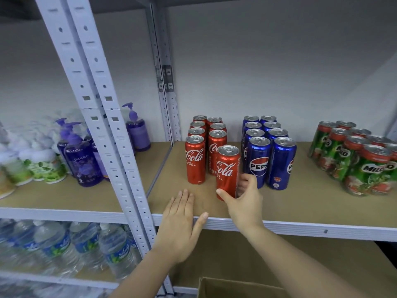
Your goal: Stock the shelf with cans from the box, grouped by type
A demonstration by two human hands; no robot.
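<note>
A person's right hand [245,201] grips a red Coca-Cola can [228,172] low on its body, thumb across the front and fingers [247,179] curled round the back, as it meets the front of the shelf [300,203]; whether the can's base is fully down on the board cannot be told, since the hand hides it. The can stands close to upright, leaning slightly, at five o'clock from the two-column block of Coca-Cola cans [204,143] and just ahead of the right column's front can, with the Pepsi cans [266,147] close at its three o'clock. The left hand [182,224] lies flat and empty, fingers straight, on the shelf's front edge at eight o'clock from the held can. The likeliest mishap is a knock: the gap between the red and blue groups is narrow, and knuckles withdrawing from behind the can could nudge the front Pepsi can or tip the newcomer before it settles. A low grip on a tall, slim can also leaves the top free to sway. The can itself is glossy red with white script lettering, a silver lid with its pull tab intact, and no visible dents. Green Milo cans [363,160] stand further off at three o'clock; the cardboard box [236,287] shows at six o'clock.
</note>
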